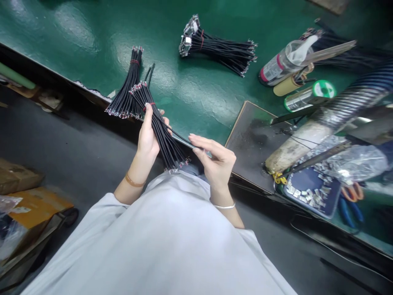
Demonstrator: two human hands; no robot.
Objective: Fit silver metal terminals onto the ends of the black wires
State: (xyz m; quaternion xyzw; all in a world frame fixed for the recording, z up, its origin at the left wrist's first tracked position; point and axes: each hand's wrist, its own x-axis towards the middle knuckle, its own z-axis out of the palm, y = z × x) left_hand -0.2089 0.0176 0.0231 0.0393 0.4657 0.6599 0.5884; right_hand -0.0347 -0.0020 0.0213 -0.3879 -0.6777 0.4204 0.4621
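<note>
My left hand (149, 133) is closed around a bundle of short black cables (164, 137), bound near its upper end with a red tie. The bundle's stripped ends fan out toward my body. Between the thumb and fingers of my right hand (215, 155) is the end of a single black cable (182, 138) that runs out from the bundle. Just beyond my left hand, a second tied cable bundle (129, 88) lies at the table's edge. Farther back rests a third bundle (217, 47) with metal connectors on its left end.
On the right stand a plastic bottle (273, 69), a solder spool (307, 98) and a ribbed hose (346, 102) above a dark board (251, 135). A blue tray (333, 200) holds small metal connectors, beside blue-handled pliers (351, 211). Cardboard boxes (39, 205) sit lower left.
</note>
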